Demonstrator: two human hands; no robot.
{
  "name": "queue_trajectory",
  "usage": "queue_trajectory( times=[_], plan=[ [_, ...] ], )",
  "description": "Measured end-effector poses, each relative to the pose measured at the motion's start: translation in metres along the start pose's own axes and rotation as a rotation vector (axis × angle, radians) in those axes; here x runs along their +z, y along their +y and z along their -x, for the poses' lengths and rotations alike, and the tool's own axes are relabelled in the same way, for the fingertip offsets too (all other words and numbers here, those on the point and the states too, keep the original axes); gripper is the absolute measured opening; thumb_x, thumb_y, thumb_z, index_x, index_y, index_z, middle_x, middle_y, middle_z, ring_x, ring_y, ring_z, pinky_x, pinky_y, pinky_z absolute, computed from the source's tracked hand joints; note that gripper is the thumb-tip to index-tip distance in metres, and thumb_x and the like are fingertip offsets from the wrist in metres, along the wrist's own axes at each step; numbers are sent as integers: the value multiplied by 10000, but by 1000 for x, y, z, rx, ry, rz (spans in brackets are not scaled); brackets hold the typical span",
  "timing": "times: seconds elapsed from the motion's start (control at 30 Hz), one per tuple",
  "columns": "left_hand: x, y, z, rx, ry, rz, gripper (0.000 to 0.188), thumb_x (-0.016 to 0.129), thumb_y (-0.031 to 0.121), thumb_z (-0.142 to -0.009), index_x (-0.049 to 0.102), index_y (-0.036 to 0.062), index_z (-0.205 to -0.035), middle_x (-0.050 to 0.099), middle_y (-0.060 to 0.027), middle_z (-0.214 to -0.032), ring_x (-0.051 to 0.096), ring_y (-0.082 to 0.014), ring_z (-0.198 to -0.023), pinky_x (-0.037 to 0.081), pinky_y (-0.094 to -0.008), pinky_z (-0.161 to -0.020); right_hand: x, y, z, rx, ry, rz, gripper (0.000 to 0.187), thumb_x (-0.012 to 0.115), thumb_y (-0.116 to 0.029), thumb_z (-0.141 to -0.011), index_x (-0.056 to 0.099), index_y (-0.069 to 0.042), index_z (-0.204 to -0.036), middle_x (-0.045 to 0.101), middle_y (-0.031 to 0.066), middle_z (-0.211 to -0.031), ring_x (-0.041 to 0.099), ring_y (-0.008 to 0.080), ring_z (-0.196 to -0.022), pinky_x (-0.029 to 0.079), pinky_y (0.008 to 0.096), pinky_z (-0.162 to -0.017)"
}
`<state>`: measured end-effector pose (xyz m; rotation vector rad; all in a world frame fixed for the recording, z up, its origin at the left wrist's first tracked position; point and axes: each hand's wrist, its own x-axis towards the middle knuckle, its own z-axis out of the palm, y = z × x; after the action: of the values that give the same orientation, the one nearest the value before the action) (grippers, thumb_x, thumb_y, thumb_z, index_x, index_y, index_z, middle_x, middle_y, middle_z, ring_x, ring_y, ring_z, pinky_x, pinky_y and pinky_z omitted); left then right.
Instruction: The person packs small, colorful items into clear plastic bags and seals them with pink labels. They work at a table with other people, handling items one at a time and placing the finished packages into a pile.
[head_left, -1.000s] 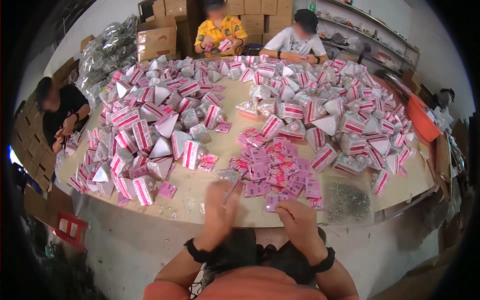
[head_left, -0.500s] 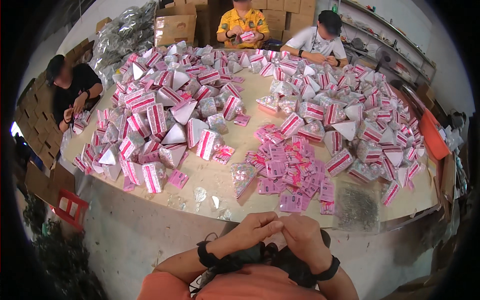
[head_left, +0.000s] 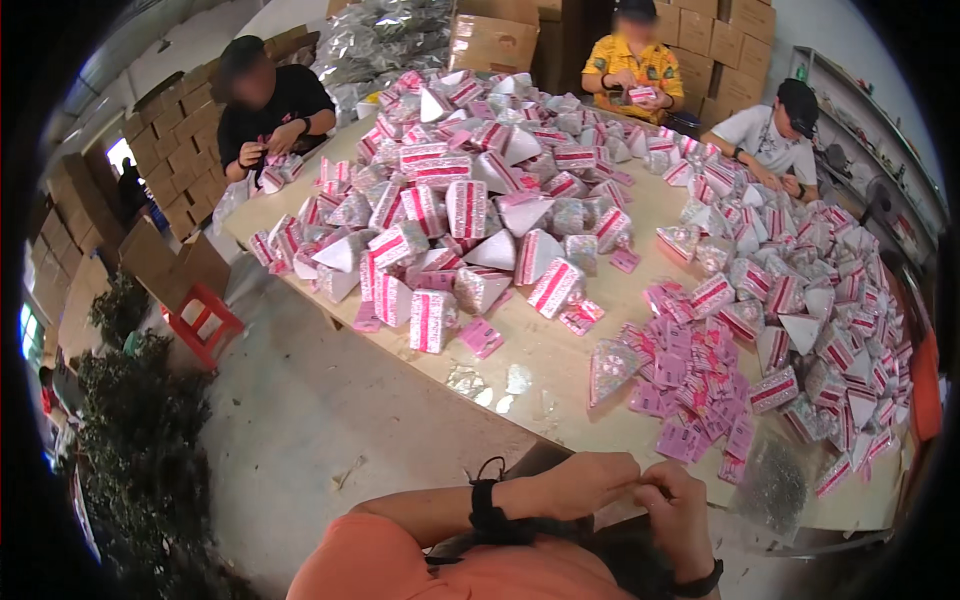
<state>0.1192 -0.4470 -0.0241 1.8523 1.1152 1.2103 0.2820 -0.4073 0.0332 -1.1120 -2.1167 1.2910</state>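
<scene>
My left hand [head_left: 583, 484] and my right hand [head_left: 680, 512] meet in front of me, just off the table's near edge. Both have bent, closed fingers, with the fingertips almost touching. Whatever they pinch, if anything, is too small or hidden to see. Beyond them on the table lies a heap of pink printed cards [head_left: 688, 378]. A wedge-shaped cake-slice piece [head_left: 612, 368] in speckled wrapping sits left of the cards. Nearest to my right hand is a flat clear bag or tray of small grey metal bits [head_left: 772, 482] at the table edge.
Two big piles of cake-slice pieces [head_left: 440, 210] [head_left: 850, 310] cover much of the table [head_left: 480, 345]. Three people sit around it: one in black [head_left: 285, 110], one in yellow [head_left: 640, 75], one in white [head_left: 770, 145]. A red stool [head_left: 203, 322] and cartons [head_left: 170, 260] stand at left.
The head view has swung to the left, so the table and piles sit farther right, and more floor shows at left. My hands stay close together with fingers closed.
</scene>
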Motion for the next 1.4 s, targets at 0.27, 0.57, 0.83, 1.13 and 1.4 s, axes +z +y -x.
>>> queue_trajectory(
  times=[0.27, 0.57, 0.83, 1.13, 1.4],
  plan=[
    [-7, 1, 5, -273, -18, 517, 215, 430, 162, -894, 430, 26, -728, 352, 15, -619, 348, -54, -580, 318, -240, -493, 17, 4, -2, -547, 165, 631, 95, 604, -37, -727, 540, -29, -796, 517, 122, -661, 513, 257, -601, 379, 348, -508],
    [-4, 0, 11, -150, 91, 137, 188, 457, 169, -852, 473, 15, -746, 452, -87, -640, 459, -209, -591, 384, -314, -555, 16, 2, -1, -445, 52, 587, 58, 571, -32, -749, 557, -10, -801, 538, 127, -649, 533, 281, -595, 404, 359, -524],
    [-8, 3, 9, -202, -19, 84, 184, 462, 166, -864, 507, 14, -772, 472, -71, -637, 493, -206, -601, 401, -309, -558, 11, 8, -1, 74, -86, -118, 119, 558, -98, -804, 592, 1, -859, 590, 113, -672, 562, 151, -571, 439, 244, -532],
    [-2, 4, 4, -604, 4, 633, 260, 422, 170, -891, 454, 57, -658, 395, 34, -553, 353, -41, -516, 308, -209, -469, 18, 13, 1, -470, 72, 644, 88, 583, -85, -761, 518, -60, -814, 500, 90, -631, 497, 288, -555, 387, 382, -489],
    [-58, 6, -22, -254, 269, -128, 155, 588, 136, -778, 520, 12, -843, 500, -41, -744, 477, -126, -684, 403, -266, -607, 9, 9, -5, -447, 192, 410, 90, 583, -83, -755, 519, -41, -802, 527, 106, -652, 534, 283, -582, 426, 373, -525]
  ],
)
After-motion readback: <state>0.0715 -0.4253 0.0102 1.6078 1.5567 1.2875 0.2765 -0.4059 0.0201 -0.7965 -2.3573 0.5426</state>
